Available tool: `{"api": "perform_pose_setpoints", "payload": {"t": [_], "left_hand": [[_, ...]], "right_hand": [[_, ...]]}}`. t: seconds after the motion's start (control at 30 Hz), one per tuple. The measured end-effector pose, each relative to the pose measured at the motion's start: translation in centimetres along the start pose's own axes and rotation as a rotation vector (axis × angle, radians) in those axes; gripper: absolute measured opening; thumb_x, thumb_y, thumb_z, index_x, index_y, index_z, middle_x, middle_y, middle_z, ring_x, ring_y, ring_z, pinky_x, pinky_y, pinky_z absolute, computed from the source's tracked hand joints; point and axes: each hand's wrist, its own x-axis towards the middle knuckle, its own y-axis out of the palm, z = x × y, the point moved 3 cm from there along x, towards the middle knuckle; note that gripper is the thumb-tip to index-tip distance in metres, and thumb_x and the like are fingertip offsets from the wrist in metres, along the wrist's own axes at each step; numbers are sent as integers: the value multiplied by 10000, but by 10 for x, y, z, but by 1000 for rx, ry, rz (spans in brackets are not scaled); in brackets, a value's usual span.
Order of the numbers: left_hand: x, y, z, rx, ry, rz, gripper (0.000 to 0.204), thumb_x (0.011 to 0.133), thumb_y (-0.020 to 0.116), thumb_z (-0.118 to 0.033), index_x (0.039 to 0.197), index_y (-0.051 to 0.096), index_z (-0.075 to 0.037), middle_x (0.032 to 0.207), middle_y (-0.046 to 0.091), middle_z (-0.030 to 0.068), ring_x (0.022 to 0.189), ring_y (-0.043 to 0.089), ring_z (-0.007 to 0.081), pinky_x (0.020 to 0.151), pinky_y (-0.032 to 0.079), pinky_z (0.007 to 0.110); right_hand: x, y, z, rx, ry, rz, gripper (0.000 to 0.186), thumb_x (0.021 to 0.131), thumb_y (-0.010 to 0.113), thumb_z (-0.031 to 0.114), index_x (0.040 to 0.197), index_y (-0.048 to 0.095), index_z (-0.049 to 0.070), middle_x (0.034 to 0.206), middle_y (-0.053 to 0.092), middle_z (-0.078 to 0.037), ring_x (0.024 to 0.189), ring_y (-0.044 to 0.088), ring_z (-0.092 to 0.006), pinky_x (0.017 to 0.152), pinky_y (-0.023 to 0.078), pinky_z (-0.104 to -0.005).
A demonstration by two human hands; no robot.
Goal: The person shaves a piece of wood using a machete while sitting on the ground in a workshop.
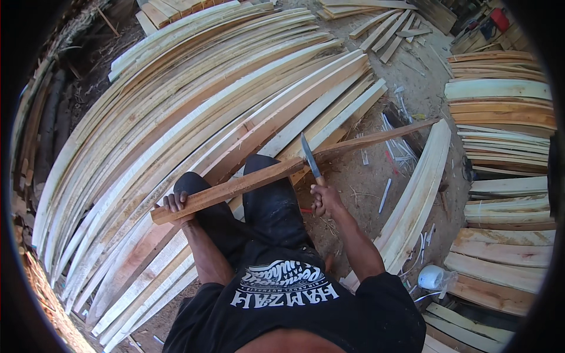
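Note:
A long brown wooden strip lies across my lap over both bent knees, slanting from lower left to the far right. Near its close end my left hand is wrapped round it. My right hand grips the light handle of a knife, its dark blade pointing up and away from me. The blade stands against the strip near the middle, where the wood looks roughened or notched. The strip's far end reaches the tip of a pale plank stack on the right.
Long pale planks spread over the ground on my left and ahead. More stacked boards line the right side. A white roll in clear plastic sits lower right. White strips of plastic litter the sandy ground.

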Motion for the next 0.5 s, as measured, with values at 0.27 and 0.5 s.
{"api": "perform_pose_setpoints", "payload": {"t": [0.27, 0.5], "left_hand": [[5, 12, -7, -45, -32, 92, 530, 948, 363, -486, 573, 487, -132, 466, 429, 24, 444, 385, 157, 613, 355, 335], [4, 8, -1, -38, -48, 86, 529, 949, 353, -488, 584, 492, -130, 478, 442, 30, 453, 391, 160, 628, 359, 339]], "right_hand": [[-116, 26, 167, -96, -807, 0, 441, 925, 509, 446, 1038, 534, 20, 578, 408, 9, 465, 426, -95, 579, 489, -390], [-39, 21, 36, -614, -970, -399, 405, 935, 505, 384, 958, 528, -19, 610, 471, -53, 611, 555, -191, 642, 494, -366]]}}
